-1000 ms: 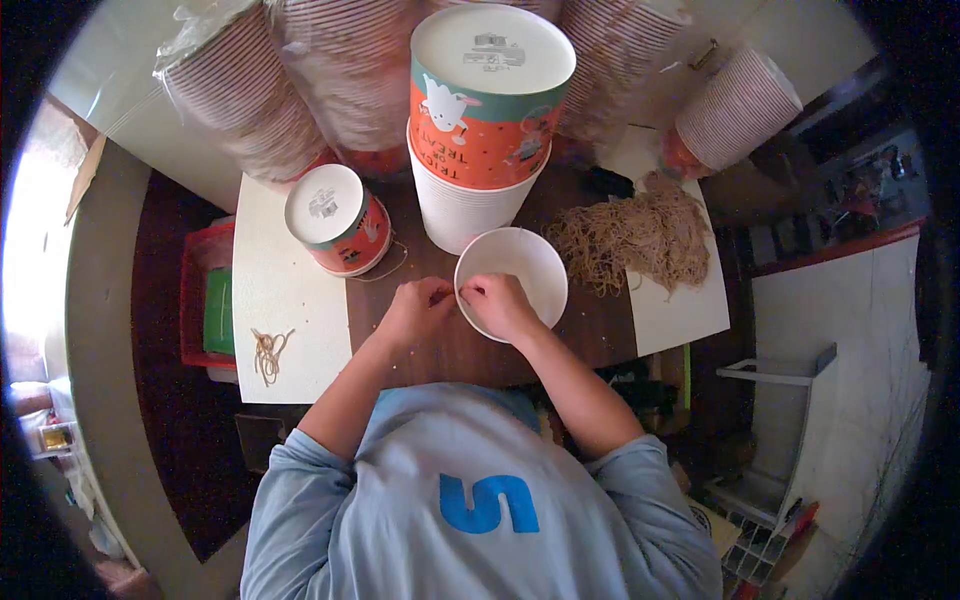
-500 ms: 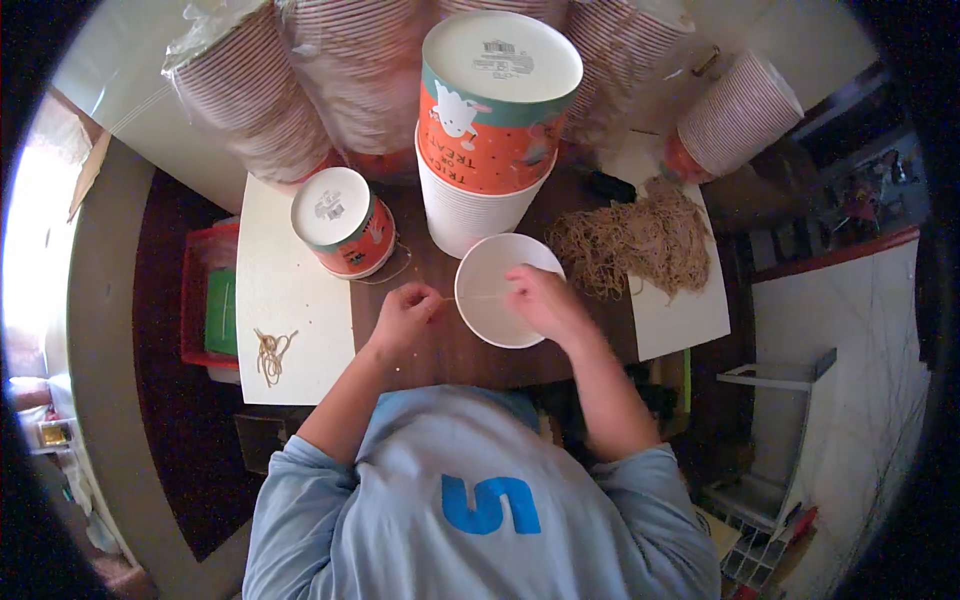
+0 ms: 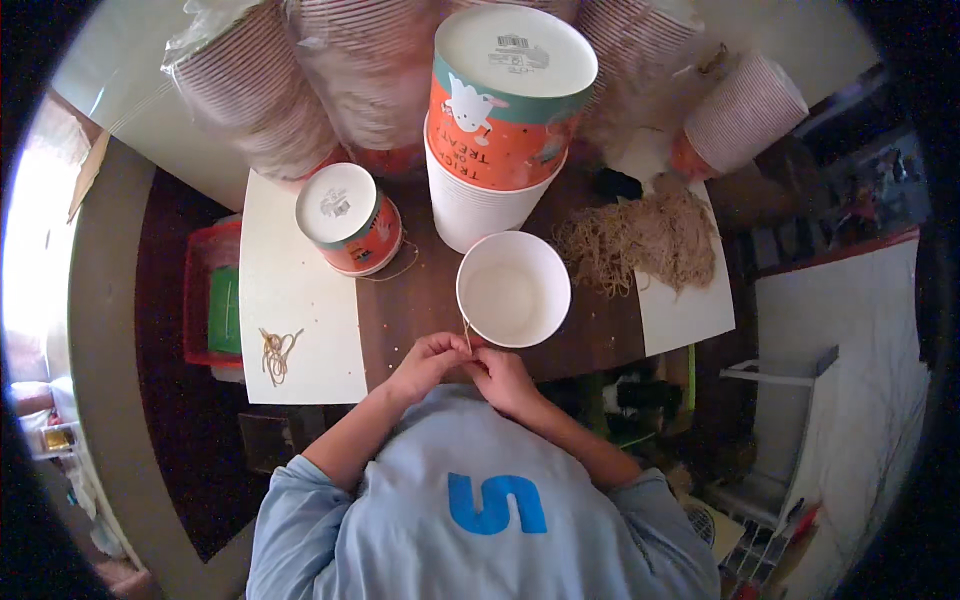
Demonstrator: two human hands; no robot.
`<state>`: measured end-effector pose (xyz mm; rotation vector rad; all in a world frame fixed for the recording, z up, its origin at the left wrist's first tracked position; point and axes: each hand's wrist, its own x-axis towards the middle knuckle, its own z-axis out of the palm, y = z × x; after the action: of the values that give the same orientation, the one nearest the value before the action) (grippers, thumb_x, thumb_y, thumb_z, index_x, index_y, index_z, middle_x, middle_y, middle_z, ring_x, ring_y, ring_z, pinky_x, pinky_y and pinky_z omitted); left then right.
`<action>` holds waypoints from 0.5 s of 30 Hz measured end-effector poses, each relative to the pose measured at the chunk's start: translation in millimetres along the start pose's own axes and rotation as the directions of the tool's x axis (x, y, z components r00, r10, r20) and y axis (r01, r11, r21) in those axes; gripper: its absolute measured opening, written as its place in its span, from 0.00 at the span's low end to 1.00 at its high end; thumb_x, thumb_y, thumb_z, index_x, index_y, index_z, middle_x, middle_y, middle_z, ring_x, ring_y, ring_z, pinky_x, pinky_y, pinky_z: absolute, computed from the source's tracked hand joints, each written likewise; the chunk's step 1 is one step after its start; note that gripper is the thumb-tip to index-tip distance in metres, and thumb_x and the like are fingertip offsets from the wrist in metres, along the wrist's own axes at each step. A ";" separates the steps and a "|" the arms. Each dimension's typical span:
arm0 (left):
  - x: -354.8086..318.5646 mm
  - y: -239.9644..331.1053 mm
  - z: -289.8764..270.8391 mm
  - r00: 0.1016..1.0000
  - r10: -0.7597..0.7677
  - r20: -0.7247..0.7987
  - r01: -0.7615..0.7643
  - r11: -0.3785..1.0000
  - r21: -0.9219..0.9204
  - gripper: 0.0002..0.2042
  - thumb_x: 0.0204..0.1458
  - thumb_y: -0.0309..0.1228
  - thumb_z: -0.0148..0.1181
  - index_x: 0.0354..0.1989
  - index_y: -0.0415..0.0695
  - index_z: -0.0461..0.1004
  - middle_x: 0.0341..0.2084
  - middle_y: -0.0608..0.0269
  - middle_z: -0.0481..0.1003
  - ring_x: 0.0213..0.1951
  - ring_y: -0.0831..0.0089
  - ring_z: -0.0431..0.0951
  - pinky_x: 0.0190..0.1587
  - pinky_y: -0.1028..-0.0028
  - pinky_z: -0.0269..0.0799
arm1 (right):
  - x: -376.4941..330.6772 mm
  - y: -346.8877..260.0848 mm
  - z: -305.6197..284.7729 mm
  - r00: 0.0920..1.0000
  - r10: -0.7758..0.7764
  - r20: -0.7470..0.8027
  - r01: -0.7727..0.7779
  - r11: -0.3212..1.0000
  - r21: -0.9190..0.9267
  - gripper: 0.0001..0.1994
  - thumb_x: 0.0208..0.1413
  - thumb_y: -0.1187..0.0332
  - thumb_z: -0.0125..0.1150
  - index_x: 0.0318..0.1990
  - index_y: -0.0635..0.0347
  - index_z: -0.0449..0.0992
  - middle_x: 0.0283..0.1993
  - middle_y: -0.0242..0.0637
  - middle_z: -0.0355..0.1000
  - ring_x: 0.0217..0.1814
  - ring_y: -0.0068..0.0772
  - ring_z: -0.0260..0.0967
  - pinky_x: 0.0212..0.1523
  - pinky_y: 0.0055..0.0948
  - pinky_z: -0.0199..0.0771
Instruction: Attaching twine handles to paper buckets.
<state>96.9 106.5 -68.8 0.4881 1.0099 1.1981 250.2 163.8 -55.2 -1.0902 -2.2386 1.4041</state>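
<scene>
Pinches a thin tan cord (image 3: 467, 335) between the closed fingertips of the left hand (image 3: 433, 365), meeting the right hand (image 3: 505, 380) tip to tip, apparently closed on the same strand. Cannot tell from this angle whether knotted there or merely held.

Leads the cord up to the near-left rim of a white-lined bucket (image 3: 515, 290), standing mouth up just beyond the fingers on the dark brown tabletop (image 3: 405, 315). Cannot make out any hole at the rim.

Looks partway along on this bucket, judging by the cord at the rim, with the length in the fingers apparently not yet secured.

Farther left, shows an orange bucket (image 3: 350, 225) turned base up with a cord loop (image 3: 410, 267) curving out beside it, likely one already fitted. Just behind the white-lined bucket, includes a tall stack of nested buckets (image 3: 500, 145), base up, with no cord visible, so probably left to do.

To the right, takes in a tangled heap of tan cord (image 3: 665, 240); to the left, on a white panel (image 3: 335, 350), a small loose bundle of cord (image 3: 278, 355). At the back, adds plastic-wrapped stacks (image 3: 260, 100), probably further supply.
</scene>
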 end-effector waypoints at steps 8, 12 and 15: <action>-10.5 2.1 1.8 0.987 0.153 -0.041 -0.123 0.902 0.413 0.03 0.50 0.25 0.55 0.29 0.39 0.71 0.27 0.67 0.73 0.29 0.83 0.70 0.32 0.82 0.68 | -5.3 -9.1 -8.0 0.979 0.125 -0.164 -0.084 0.968 0.237 0.11 0.52 0.64 0.60 0.33 0.65 0.74 0.29 0.40 0.74 0.29 0.31 0.72 0.31 0.30 0.71; -14.9 -2.6 2.5 0.972 0.232 -0.028 -0.175 0.800 0.574 0.06 0.50 0.25 0.55 0.34 0.37 0.70 0.25 0.65 0.71 0.29 0.82 0.70 0.31 0.80 0.69 | -0.9 -6.7 4.3 0.978 0.156 -0.138 -0.107 0.944 0.312 0.10 0.51 0.66 0.60 0.33 0.65 0.74 0.29 0.41 0.75 0.29 0.31 0.73 0.32 0.29 0.71; -17.2 -6.6 1.7 0.953 0.291 -0.088 -0.199 0.815 0.545 0.12 0.47 0.24 0.56 0.41 0.38 0.68 0.25 0.62 0.71 0.29 0.78 0.72 0.32 0.77 0.70 | -0.2 -0.9 8.6 0.980 0.108 -0.167 -0.059 0.959 0.277 0.09 0.50 0.68 0.60 0.34 0.65 0.74 0.30 0.41 0.75 0.30 0.32 0.73 0.32 0.28 0.72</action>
<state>101.4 88.7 -66.5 0.9945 1.4725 1.1925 244.9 157.9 -58.6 -1.1762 -1.8303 1.5236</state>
